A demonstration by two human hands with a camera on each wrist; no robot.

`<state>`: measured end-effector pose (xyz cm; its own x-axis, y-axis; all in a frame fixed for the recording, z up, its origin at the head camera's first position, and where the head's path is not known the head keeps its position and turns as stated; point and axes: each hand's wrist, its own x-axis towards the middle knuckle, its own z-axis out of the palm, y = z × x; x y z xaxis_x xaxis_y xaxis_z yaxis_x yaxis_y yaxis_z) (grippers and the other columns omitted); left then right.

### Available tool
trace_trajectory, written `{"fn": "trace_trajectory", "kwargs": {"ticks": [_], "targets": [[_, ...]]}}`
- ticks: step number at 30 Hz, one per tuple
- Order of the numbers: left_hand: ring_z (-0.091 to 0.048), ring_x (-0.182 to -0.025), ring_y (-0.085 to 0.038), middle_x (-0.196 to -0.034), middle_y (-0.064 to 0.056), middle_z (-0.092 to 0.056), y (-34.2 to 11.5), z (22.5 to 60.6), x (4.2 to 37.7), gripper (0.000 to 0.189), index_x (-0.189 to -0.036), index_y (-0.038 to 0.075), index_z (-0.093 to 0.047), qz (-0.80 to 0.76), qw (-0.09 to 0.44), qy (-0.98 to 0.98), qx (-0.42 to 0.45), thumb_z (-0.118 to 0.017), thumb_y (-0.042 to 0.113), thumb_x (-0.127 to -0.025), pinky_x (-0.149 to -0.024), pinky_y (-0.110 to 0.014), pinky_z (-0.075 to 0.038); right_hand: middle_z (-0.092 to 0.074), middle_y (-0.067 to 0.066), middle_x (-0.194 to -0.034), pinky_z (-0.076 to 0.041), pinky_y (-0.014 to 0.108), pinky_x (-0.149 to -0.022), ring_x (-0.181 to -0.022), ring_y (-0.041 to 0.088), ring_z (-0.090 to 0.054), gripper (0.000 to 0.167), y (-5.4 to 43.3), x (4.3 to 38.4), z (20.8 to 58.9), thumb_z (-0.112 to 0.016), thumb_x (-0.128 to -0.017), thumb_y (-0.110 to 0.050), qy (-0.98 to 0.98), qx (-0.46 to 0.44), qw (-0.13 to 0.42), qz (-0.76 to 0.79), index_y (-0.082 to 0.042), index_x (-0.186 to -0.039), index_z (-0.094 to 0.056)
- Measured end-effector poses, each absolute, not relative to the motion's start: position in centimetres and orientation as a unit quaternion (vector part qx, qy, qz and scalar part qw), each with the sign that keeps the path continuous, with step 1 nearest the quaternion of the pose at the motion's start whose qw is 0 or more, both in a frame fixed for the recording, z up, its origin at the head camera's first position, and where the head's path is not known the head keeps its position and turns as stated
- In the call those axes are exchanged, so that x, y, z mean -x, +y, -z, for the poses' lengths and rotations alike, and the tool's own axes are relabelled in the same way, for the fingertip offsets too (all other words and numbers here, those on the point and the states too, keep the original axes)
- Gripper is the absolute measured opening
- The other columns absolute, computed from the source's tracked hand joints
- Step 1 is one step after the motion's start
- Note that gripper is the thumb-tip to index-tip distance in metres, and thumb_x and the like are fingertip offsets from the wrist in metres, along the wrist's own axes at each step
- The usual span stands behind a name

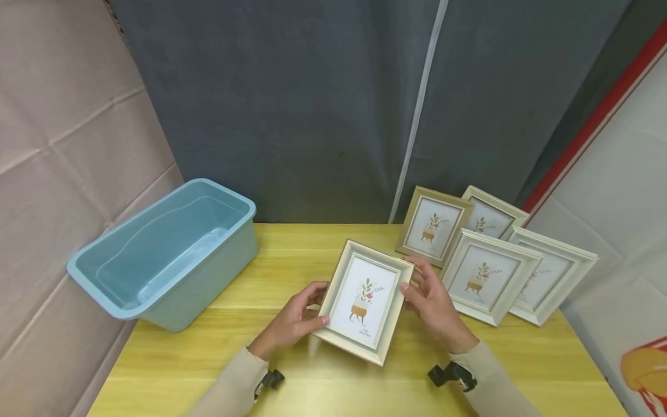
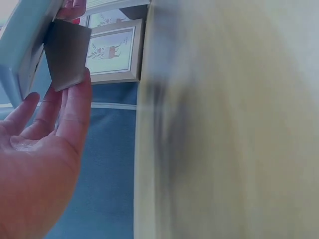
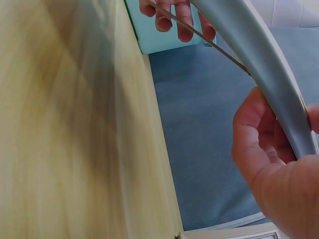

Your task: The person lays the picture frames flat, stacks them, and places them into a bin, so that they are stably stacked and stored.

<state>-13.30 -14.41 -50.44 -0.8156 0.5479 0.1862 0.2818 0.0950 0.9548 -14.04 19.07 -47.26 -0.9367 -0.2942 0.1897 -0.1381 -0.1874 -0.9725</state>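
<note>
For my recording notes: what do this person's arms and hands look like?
The left hand and right hand are bare, without gloves. Long, plain beige sleeves cover both forearms: left sleeve, right sleeve. Each wrist carries a small black device: left device, right device.

Head view fwd/down; wrist views close, both incl. held frame (image 3: 254,59).

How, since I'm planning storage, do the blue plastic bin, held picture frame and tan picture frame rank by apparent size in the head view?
1. blue plastic bin
2. held picture frame
3. tan picture frame
The held picture frame is nearer the camera, which may enlarge it.
</note>
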Motion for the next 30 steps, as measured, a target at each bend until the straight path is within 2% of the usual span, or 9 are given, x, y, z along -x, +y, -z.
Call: {"fn": "trace_trajectory", "kwargs": {"ticks": [6,10,13,17,21,26,30], "targets": [[-0.066,-0.115,-0.022,-0.145,-0.02,-0.058,-14.9,51.1,12.6,0.066,-0.158,0.008,-0.038,-0.618,0.12,0.73,-0.267,-0.068,0.011,-0.1,-0.097,-0.032,-0.06,-0.062,0.001,-0.139,-0.067,0.04,-0.074,-0.103,0.019,-0.076,0.055,19.3,14.0,47.8,-0.056,-0.107,0.0,0.633,0.145,0.043,0.759,-0.011,-0.156,-0.034],[-0.067,-0.112,-0.019,-0.146,-0.025,-0.054,-15.0,51.6,12.0,0.07,-0.161,0.009,-0.035,-0.632,0.112,0.717,-0.27,-0.068,0.007,-0.1,-0.091,-0.034,-0.063,-0.063,0.002,-0.138,-0.067,0.041,-0.075,-0.102,0.019,-0.076,0.055,19.3,13.9,48.1,-0.057,-0.106,0.001,0.626,0.134,0.041,0.767,-0.012,-0.155,-0.034],[-0.066,-0.115,-0.019,-0.145,-0.027,-0.052,-14.9,51.7,11.5,0.076,-0.164,0.01,-0.032,-0.64,0.103,0.713,-0.267,-0.069,0.004,-0.099,-0.092,-0.035,-0.064,-0.064,0.003,-0.136,-0.067,0.04,-0.074,-0.099,0.019,-0.077,0.057,19.4,13.9,48.4,-0.057,-0.106,0.001,0.617,0.124,0.039,0.776,-0.009,-0.156,-0.031],[-0.065,-0.12,-0.02,-0.15,-0.021,-0.051,-14.6,51.8,10.8,0.08,-0.167,0.018,-0.03,-0.646,0.098,0.722,-0.228,-0.07,0.007,-0.099,-0.097,-0.032,-0.062,-0.064,0.004,-0.132,-0.067,0.039,-0.071,-0.095,0.019,-0.077,0.056,19.4,13.8,48.8,-0.058,-0.106,0.002,0.606,0.114,0.03,0.787,-0.005,-0.155,-0.031],[-0.063,-0.119,-0.024,-0.149,-0.017,-0.052,-14.3,51.8,10.3,0.077,-0.166,0.024,-0.033,-0.658,0.091,0.723,-0.191,-0.07,0.009,-0.1,-0.096,-0.031,-0.062,-0.065,0.006,-0.13,-0.067,0.04,-0.071,-0.093,0.019,-0.078,0.053,19.2,13.8,49.1,-0.057,-0.106,0.002,0.594,0.107,0.017,0.797,-0.004,-0.152,-0.032],[-0.061,-0.119,-0.027,-0.147,-0.019,-0.05,-13.4,51.7,9.9,0.075,-0.164,0.022,-0.036,-0.683,0.065,0.71,-0.157,-0.07,0.007,-0.099,-0.093,-0.03,-0.062,-0.065,0.005,-0.128,-0.067,0.044,-0.071,-0.094,0.021,-0.078,0.049,18.4,13.5,49.5,-0.056,-0.104,0.007,0.569,0.093,0.007,0.817,-0.002,-0.145,-0.03],[-0.062,-0.119,-0.025,-0.15,-0.02,-0.048,-12.5,51.5,9.8,0.081,-0.164,0.021,-0.035,-0.717,0.042,0.686,-0.117,-0.074,0.004,-0.096,-0.091,-0.029,-0.063,-0.065,0.004,-0.127,-0.067,0.043,-0.071,-0.092,0.022,-0.078,0.045,17.5,13.0,49.7,-0.058,-0.102,0.01,0.559,0.066,-0.007,0.827,-0.01,-0.136,-0.036]]}}
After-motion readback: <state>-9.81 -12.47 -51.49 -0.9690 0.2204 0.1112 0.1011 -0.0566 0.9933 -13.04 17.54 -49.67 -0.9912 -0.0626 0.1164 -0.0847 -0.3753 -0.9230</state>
